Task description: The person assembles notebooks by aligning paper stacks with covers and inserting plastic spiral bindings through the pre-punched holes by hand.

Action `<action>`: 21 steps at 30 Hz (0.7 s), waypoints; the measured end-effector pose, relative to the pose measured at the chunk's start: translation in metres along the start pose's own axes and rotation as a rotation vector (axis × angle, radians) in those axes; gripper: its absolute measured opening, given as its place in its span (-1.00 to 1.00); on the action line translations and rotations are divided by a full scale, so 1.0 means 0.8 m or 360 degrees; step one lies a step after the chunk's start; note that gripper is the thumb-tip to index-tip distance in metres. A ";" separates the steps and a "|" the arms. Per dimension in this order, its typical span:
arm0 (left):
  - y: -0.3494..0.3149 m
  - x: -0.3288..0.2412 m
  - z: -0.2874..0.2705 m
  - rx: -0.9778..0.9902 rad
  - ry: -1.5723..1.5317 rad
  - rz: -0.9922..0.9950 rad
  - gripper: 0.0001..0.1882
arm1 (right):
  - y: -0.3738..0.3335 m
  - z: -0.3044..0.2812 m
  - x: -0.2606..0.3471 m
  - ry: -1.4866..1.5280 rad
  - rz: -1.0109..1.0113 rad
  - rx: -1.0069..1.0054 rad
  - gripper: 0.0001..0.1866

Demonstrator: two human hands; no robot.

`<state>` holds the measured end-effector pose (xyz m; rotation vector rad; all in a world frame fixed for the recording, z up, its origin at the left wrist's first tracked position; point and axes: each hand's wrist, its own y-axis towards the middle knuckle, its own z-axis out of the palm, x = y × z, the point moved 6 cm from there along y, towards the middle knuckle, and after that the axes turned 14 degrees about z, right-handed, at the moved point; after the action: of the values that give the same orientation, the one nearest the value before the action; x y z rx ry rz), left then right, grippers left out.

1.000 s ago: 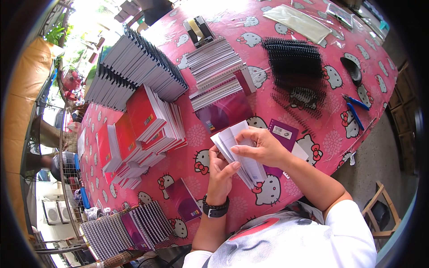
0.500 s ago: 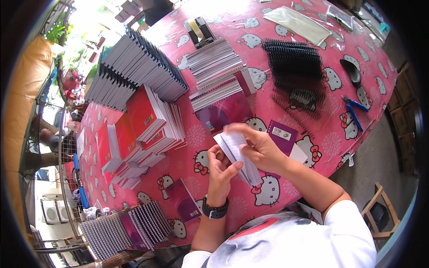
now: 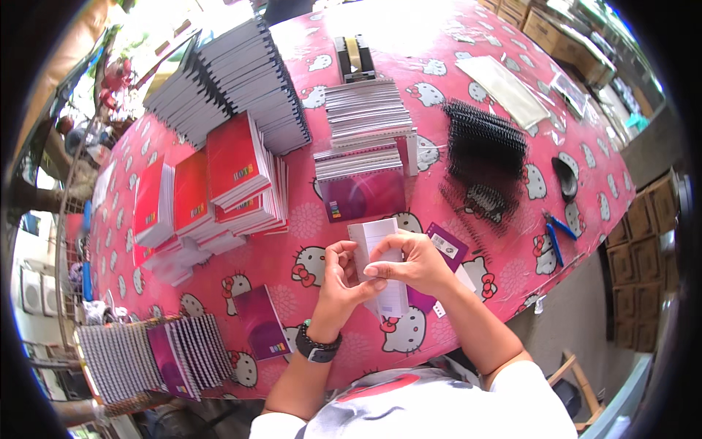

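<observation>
White pages (image 3: 380,231) pinched by left hand (image 3: 339,284) and right hand (image 3: 415,265), both half-curled; steadying them, I judge. Purple cover (image 3: 443,245) handy, three o'clock.

1. Short multicoloured block lettering (image 3: 243,173) stood low on the red-covered, white-paged notebooks (image 3: 232,150).
2. Similar lettering marked the upright purple-covered notebook (image 3: 369,194), lower left, and the flat, rectangular purple cover (image 3: 257,318), lower right.
3. A small white rectangular label (image 3: 446,246) on the purple punched cover (image 3: 420,301) carried print too tiny to read.
</observation>
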<state>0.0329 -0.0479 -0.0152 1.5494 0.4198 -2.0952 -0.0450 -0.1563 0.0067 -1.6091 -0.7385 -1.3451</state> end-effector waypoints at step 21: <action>-0.002 0.005 -0.003 -0.0026 -0.0200 -0.0060 -0.24 | 0.001 -0.003 -0.016 0.0076 0.0090 -0.0024 -0.68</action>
<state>0.0331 -0.0461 -0.0200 1.4015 0.4229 -2.1981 -0.0487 -0.1575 -0.0061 -1.5928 -0.6508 -1.3464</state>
